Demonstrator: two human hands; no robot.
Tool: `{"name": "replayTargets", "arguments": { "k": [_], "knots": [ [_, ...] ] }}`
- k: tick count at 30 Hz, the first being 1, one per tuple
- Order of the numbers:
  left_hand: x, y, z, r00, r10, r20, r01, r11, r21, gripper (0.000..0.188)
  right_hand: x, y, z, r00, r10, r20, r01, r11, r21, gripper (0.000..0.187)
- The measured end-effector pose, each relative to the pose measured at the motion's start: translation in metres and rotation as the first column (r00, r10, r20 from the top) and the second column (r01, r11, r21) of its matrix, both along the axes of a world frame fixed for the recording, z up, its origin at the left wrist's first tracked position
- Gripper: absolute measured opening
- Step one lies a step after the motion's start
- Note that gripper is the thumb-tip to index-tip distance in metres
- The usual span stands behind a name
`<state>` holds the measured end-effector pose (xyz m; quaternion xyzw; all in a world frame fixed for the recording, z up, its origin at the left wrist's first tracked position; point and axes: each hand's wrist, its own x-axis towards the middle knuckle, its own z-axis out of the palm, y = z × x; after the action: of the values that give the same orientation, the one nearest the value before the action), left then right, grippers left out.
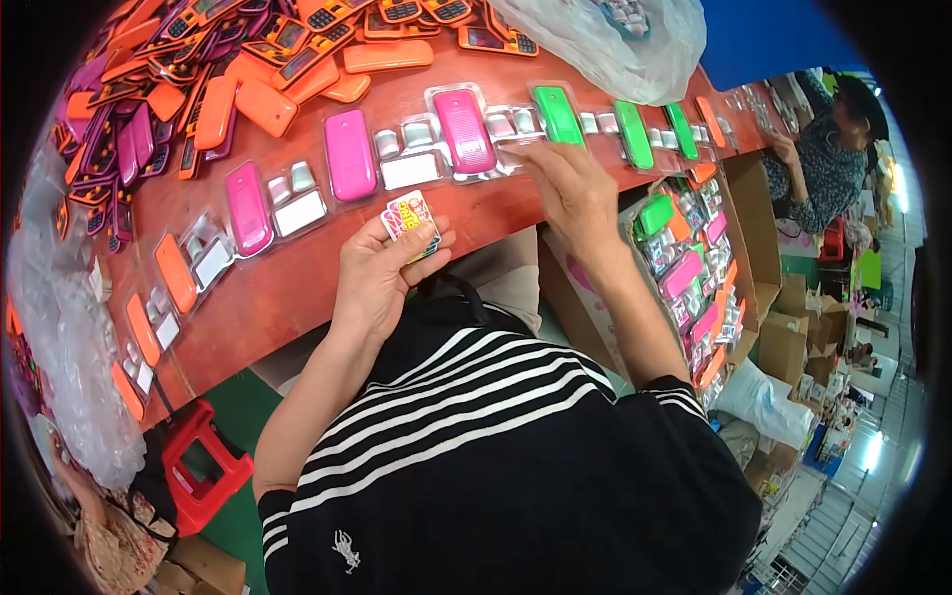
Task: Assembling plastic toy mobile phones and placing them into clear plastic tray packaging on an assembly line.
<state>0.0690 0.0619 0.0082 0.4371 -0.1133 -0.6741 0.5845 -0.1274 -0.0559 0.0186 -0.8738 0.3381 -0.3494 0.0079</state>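
My left hand (372, 273) is closed round a small stack of colourful printed cards (410, 220), with the thumb lying on top. The fingers of my right hand (577, 190) are pinched together over the lower right of a clear plastic tray (433, 99); whatever is between them cannot be made out. In that tray sits a pink toy phone (464, 131). More trays stand in a row along the table's near side, holding a magenta phone (351, 155), another magenta phone (249, 208), an orange phone (176, 273) and a green phone (558, 114). Small silvery pieces and white cards (410, 171) lie beside the phones.
A heap of orange and purple toy phones (268, 104) covers the table's far left. A clear plastic bag (615, 50) lies at the back. Right of me, a carton (739, 238) holds packed trays. A red stool (198, 466) stands at lower left; another person (833, 149) sits far right.
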Motion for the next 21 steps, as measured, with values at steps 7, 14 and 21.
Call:
{"name": "replayTargets", "arguments": {
  "k": [7, 14, 21],
  "knots": [
    [-0.009, -0.010, 0.000, 0.989, -0.079, -0.126, 0.074, 0.996, -0.040, 0.031, -0.019, -0.019, -0.011, 0.941, 0.019, -0.337, -0.059, 0.992, -0.108, 0.036],
    [-0.022, -0.018, -0.004, 0.986, -0.124, -0.115, 0.119, 0.991, -0.053, 0.033, -0.024, -0.006, -0.017, 0.997, -0.001, 0.072, -0.009, 0.992, 0.128, 0.025],
    [-0.037, -0.034, -0.004, 0.984, -0.148, -0.098, 0.147, 0.989, -0.018, 0.029, -0.029, 0.001, -0.001, 0.991, -0.075, 0.113, 0.015, 0.889, 0.458, 0.020]
  ]
}}
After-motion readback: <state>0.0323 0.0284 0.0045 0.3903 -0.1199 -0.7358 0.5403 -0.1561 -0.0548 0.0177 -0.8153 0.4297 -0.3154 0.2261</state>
